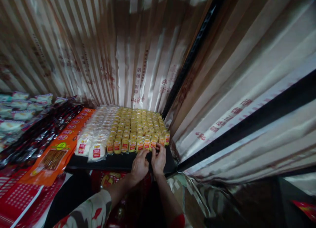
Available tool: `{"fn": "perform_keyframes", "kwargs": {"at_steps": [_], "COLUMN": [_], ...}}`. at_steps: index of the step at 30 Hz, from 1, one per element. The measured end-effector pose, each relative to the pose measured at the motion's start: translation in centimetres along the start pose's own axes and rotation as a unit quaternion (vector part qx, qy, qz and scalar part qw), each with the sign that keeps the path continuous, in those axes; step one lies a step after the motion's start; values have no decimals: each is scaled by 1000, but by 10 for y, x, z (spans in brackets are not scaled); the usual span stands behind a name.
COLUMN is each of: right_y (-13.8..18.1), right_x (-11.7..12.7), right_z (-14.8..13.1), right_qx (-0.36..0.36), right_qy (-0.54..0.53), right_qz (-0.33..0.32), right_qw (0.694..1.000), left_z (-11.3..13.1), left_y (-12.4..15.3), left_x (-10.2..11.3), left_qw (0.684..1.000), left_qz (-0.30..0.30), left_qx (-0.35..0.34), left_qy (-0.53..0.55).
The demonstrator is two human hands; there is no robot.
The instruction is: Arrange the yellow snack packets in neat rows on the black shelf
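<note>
Rows of small yellow packets (138,126) with red labels stand on a dark shelf (116,162), with white packets (95,135) to their left. My left hand (139,165) and my right hand (158,159) meet at the front row of yellow packets, fingers curled and pinched close together at the shelf's front edge. What the fingers hold is too small and dark to make out. A patterned sleeve (91,211) covers my left forearm.
Orange flat packs (59,149) and dark glossy packs (37,135) lie left of the shelf, with pale packets (19,109) farther left. Striped plastic curtains (123,46) hang behind and to the right, beside a black frame bar (247,126). Red printed sheets (17,198) lie at lower left.
</note>
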State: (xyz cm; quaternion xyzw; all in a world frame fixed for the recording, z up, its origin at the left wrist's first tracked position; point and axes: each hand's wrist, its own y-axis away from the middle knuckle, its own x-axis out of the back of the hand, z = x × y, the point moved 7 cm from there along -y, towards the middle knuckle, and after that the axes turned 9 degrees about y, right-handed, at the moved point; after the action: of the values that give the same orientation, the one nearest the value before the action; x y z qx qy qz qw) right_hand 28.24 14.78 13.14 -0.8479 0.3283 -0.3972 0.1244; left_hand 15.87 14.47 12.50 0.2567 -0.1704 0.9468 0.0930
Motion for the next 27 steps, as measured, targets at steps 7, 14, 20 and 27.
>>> {"fn": "perform_keyframes", "kwargs": {"at_steps": [7, 14, 20, 27], "right_y": [1, 3, -14, -21], "right_x": [10, 21, -8, -88], "right_z": [-8, -36, -109, -163], "right_qx": [5, 144, 257, 311], "right_qy": [-9, 50, 90, 186], "right_qz": [21, 94, -33, -225], "right_qw": [1000, 984, 962, 905], "left_z": [14, -20, -28, -33], "left_y": [25, 46, 35, 27], "left_x": [41, 109, 115, 109], "left_qw": [985, 935, 926, 934], "left_qz": [52, 32, 10, 13], "left_qx": [-121, -188, -204, -192], "left_qy": [-109, -297, -318, -301]}}
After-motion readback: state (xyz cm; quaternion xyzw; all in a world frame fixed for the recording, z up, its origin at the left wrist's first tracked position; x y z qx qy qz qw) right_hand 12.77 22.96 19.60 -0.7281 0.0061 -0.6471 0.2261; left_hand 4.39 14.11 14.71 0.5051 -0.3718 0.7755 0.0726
